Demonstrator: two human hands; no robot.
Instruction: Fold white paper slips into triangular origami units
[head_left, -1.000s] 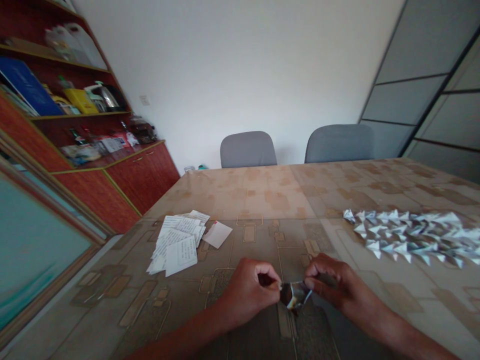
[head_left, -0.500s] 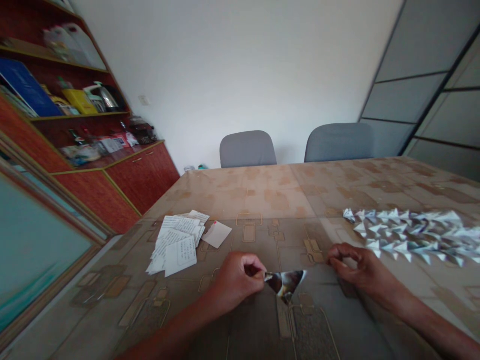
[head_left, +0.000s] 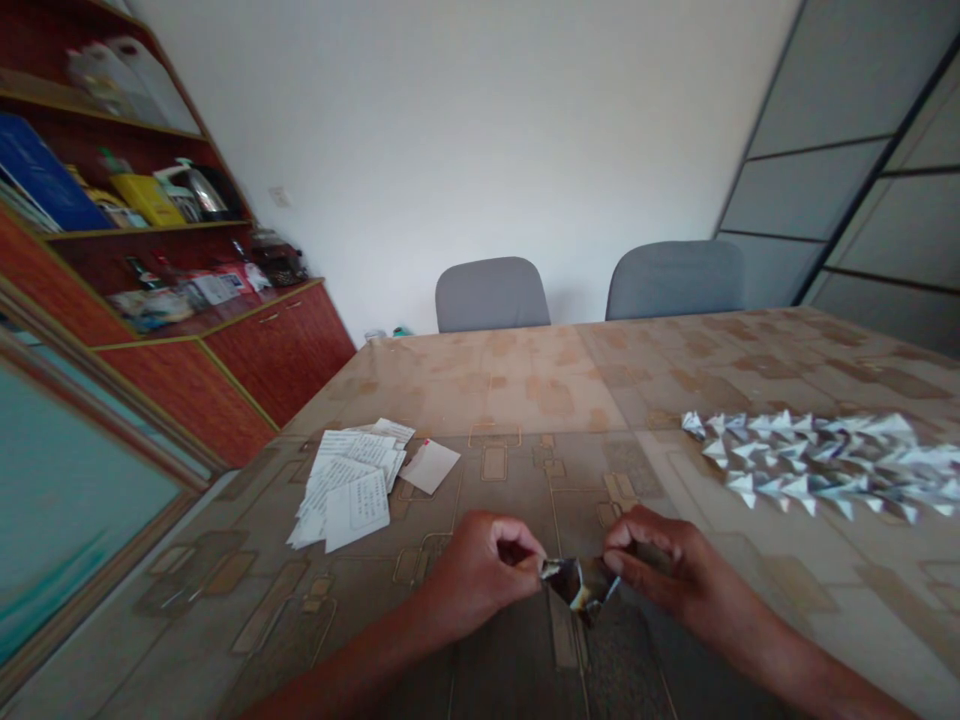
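Observation:
Between my two hands, above the near part of the table, is a small folded piece of dark, glossy printed paper [head_left: 576, 586]. My left hand [head_left: 484, 568] pinches its left corner between thumb and forefinger. The right corner is pinched by my right hand [head_left: 667, 565]. The paper's lower point hangs down, and its top edge sags in the middle. To the left lies a loose pile of printed paper pieces [head_left: 349, 485], with a single pale piece [head_left: 430, 466] beside it. Rows of folded, pointed paper pieces [head_left: 810, 465] stand on the right.
The table [head_left: 517, 380] has a patterned cover. Two grey chairs [head_left: 492, 294] [head_left: 673, 280] stand at its far edge. A red-brown cabinet [head_left: 277, 350] with shelves of bottles, a kettle and boxes is at the left.
My right hand has moved left and taken hold of the paper's right corner. The paper now bends in the middle. The whole view has shifted slightly.

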